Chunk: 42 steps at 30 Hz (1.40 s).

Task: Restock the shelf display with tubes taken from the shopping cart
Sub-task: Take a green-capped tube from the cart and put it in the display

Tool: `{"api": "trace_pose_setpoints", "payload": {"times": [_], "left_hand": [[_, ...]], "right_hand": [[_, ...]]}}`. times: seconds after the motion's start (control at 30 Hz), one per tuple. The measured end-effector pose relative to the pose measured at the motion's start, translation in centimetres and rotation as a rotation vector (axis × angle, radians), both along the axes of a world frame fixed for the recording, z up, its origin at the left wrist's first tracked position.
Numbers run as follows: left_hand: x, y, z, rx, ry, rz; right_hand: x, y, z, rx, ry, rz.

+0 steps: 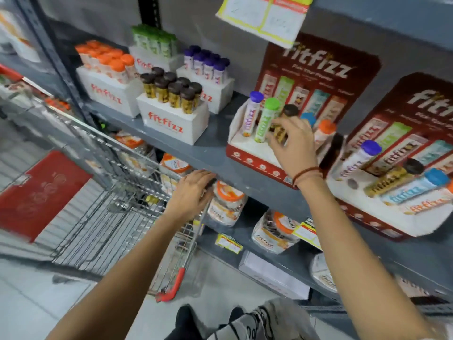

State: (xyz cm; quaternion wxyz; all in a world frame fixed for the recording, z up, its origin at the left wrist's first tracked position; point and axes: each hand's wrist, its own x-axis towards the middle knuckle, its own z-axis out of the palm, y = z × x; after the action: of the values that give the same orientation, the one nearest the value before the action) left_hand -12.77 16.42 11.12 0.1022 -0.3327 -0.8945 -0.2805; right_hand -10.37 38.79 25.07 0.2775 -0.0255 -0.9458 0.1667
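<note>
A wire-mesh shopping cart [103, 192] with a red plastic handle stands at the left against the grey metal shelf [215, 143], where white foam-like boxes hold upright tubes: orange-capped tubes [107, 60] at the left end, green-capped tubes [154, 40] behind, brown-capped tubes [171, 90] at the front edge and purple-capped tubes [208, 62] beside them. The left hand [190, 192] lies palm down on the cart's near rim, fingers loosely spread and gripping nothing visible. Farther right, the right hand [295, 146], a red thread at the wrist, is pinched around a brown-capped tube [282, 126] whose long axis tilts back, cap up toward the shelf's rear, base down over the white tray of a red cardboard display stand [255, 159]. A purple-capped tube [252, 114] and a green-capped tube [267, 119] lean the same way just left of it. A second display stand [382, 217] at the right holds more slanted cylindrical tubes.
</note>
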Motion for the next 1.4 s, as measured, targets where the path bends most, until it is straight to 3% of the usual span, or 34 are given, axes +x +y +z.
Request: {"api": "trace_pose_setpoints", "payload": {"times": [0.23, 0.43, 0.63, 0.73, 0.83, 0.93, 1.17, 1.4], "left_hand": [[3.9, -11.3, -3.7, 0.023, -0.173, 0.46], [8.3, -15.9, -7.2, -0.022, -0.35, 0.621], [9.8, -16.1, -9.7, -0.114, -0.44, 0.677], [9.8, -15.9, -10.3, -0.153, -0.457, 0.707], [9.8, -15.9, -10.8, -0.165, -0.454, 0.738], [9.7, -15.9, -11.1, -0.18, -0.432, 0.748], [9.7, -15.7, -11.4, -0.226, -0.333, 0.786], [9.7, -15.6, -11.3, -0.212, -0.347, 0.803]], "right_hand": [[-1.6, -10.9, -9.0, -0.111, -0.393, 0.339], [-4.1, -18.1, -19.0, -0.013, -0.842, 0.511], [-5.1, -20.9, -28.2, 0.095, -1.262, 0.316], [-6.0, -21.4, -31.3, -0.129, -1.344, 0.01], [-7.4, -21.6, -33.8, -0.511, -1.324, -0.248], [-7.5, -21.0, -36.0, -0.919, -1.24, -0.326], [-9.0, -21.9, -40.0, -1.261, -1.06, -0.612], [-10.5, -22.4, -41.5, -1.614, -0.815, -0.862]]}}
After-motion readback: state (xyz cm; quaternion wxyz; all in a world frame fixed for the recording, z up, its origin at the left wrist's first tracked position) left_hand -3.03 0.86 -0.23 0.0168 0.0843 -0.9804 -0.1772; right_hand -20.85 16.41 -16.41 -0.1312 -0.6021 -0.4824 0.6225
